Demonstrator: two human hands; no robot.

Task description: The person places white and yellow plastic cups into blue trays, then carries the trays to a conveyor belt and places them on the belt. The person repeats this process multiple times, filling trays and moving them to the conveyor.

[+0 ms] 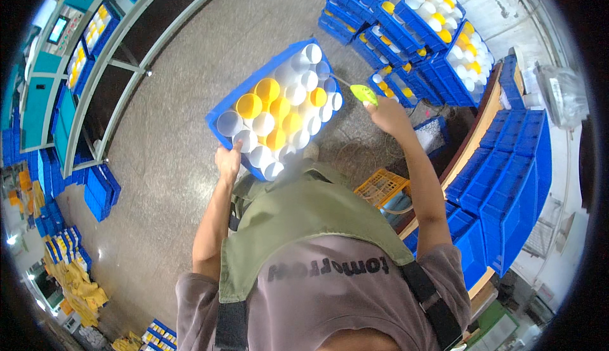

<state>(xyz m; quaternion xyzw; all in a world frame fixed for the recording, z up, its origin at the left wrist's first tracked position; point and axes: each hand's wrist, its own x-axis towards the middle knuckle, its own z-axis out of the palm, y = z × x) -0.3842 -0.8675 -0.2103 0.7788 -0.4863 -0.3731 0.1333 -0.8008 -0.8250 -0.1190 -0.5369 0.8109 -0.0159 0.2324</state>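
Observation:
In front of my body a blue plastic crate [223, 105] is tilted, full of white and yellow cylindrical cup-like pieces [267, 89] with round open ends facing up. My left hand [228, 162] grips the crate's near left edge, its thumb over the rim beside a white piece. Off the crate's right side, my right hand [388, 117] is closed round a lime-green tool [363, 94]. A thin rod runs from this tool toward the pieces at the crate's far right. Whether the rod's tip touches them I cannot tell.
Stacked blue crates [406, 27] with more white and yellow pieces stand at the far right. Blue bins [501, 186] line a wooden-edged bench on the right, near a yellow basket [382, 187]. A metal-framed conveyor [120, 104] curves along the left, beside teal machine panels [41, 110].

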